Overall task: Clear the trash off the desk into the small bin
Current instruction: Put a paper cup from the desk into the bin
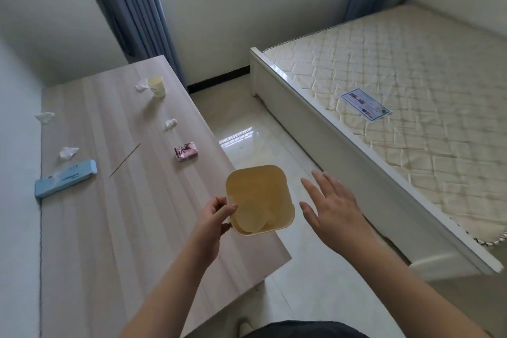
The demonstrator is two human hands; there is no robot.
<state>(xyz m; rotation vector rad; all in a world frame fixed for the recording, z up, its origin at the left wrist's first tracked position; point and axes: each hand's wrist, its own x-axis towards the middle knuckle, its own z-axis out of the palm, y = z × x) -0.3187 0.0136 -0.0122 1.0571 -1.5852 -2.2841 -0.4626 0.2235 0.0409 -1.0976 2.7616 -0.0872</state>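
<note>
My left hand (216, 217) grips the rim of a small yellow bin (259, 195) at its near left corner, holding it over the desk's right edge. A round pale object lies inside the bin. My right hand (329, 203) hovers open just right of the bin, fingers spread, not touching it. On the wooden desk (115, 228) lie several crumpled white tissues, among them one (170, 124) near the right edge, one (68, 152) at the left and one (44, 116) by the wall. A paper cup (157, 86) stands at the far end. A thin wooden stick (124, 160) lies mid-desk.
A blue flat box (65, 178) lies at the desk's left and a small pink packet (186, 151) near its right edge. A bed with a bare mattress (397, 96) stands to the right across a tiled floor gap (260, 140). Curtains and a window are behind.
</note>
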